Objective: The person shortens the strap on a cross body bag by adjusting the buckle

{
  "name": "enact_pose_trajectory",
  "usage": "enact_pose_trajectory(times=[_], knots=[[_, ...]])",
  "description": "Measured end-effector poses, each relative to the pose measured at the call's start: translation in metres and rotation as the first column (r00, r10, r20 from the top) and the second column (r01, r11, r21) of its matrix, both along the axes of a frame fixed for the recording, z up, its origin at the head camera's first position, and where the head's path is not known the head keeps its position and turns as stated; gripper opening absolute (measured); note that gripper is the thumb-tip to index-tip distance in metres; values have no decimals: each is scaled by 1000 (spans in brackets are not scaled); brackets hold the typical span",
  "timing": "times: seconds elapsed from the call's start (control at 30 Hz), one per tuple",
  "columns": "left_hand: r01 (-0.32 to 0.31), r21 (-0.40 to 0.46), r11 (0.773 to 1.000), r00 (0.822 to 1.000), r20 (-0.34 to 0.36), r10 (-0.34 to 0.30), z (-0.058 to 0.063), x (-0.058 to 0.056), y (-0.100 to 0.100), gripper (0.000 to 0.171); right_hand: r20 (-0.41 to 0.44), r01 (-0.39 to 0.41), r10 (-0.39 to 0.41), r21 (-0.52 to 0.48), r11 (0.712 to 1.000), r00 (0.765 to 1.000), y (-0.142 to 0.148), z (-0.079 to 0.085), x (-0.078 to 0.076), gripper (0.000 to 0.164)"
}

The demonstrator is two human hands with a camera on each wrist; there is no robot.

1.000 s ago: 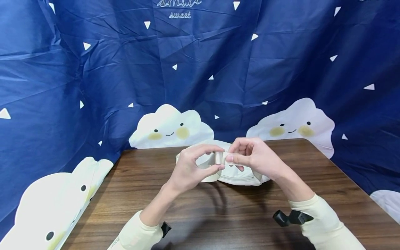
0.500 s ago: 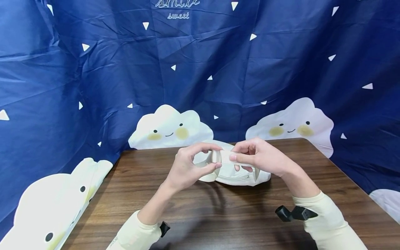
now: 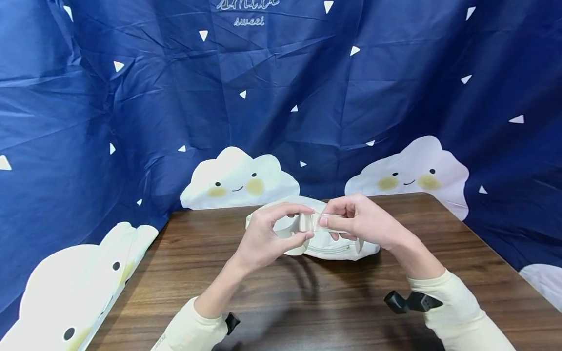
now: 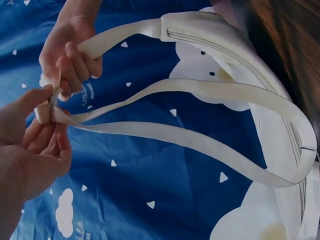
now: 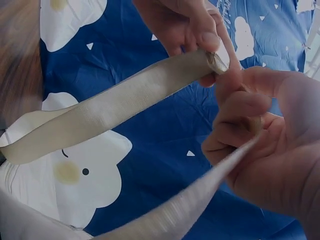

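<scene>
A white zippered belt bag lies toward the back of the table, partly hidden behind the hands. Its off-white webbing strap loops up from the bag to both hands. My left hand pinches a pale strap buckle between thumb and fingers, above the bag. Just right of it, my right hand pinches the strap close to the buckle, thumb on the near side. In the right wrist view, one strap length runs to the buckle, while another leaves my curled right fingers. The buckle's details are mostly covered by fingers.
The brown wooden table spreads beneath both forearms. A dark blue curtain with white triangles and smiling clouds hangs behind it and at the left side. Small black cameras sit on the wrists.
My right hand shifted right, away from the buckle, with more strap showing between the hands, then came back left close to it. My left hand stayed nearly in place, keeping its pinch.
</scene>
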State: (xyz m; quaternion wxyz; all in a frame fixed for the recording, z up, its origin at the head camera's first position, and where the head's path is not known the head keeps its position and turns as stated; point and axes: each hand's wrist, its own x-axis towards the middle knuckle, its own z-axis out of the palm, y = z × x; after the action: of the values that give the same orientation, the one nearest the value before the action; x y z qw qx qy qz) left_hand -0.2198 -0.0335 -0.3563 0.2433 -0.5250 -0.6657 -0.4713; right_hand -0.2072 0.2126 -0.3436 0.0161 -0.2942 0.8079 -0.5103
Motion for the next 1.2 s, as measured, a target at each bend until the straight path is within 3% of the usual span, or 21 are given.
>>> enact_pose_trajectory(times=[0.1, 0.2, 0.43, 0.67, 0.9, 1.2], knots=[[-19, -4, 1000, 1000, -21, 19, -4, -4, 1, 36, 16, 6, -5, -27, 1000, 1000, -2, 0, 2, 27], [-25, -2, 1000, 1000, -17, 25, -2, 0, 2, 35, 10, 11, -11, -18, 1000, 1000, -5, 0, 3, 26], [-14, 26, 1000, 994, 110, 11, 9, 14, 2, 34, -86, 83, -79, 51, 995, 993, -5, 1, 4, 22], [-1, 6, 1000, 988, 154, 0, 10, 15, 3, 34, -125, 65, -58, 51, 997, 990, -6, -1, 3, 19], [-4, 2, 1000, 991, 136, 4, 9, 15, 2, 34, -82, 67, -64, 38, 997, 995, -10, -3, 2, 23], [-27, 4, 1000, 990, 142, 26, 8, 13, 2, 33, -38, 81, -77, 116, 990, 996, 3, 4, 1, 21]])
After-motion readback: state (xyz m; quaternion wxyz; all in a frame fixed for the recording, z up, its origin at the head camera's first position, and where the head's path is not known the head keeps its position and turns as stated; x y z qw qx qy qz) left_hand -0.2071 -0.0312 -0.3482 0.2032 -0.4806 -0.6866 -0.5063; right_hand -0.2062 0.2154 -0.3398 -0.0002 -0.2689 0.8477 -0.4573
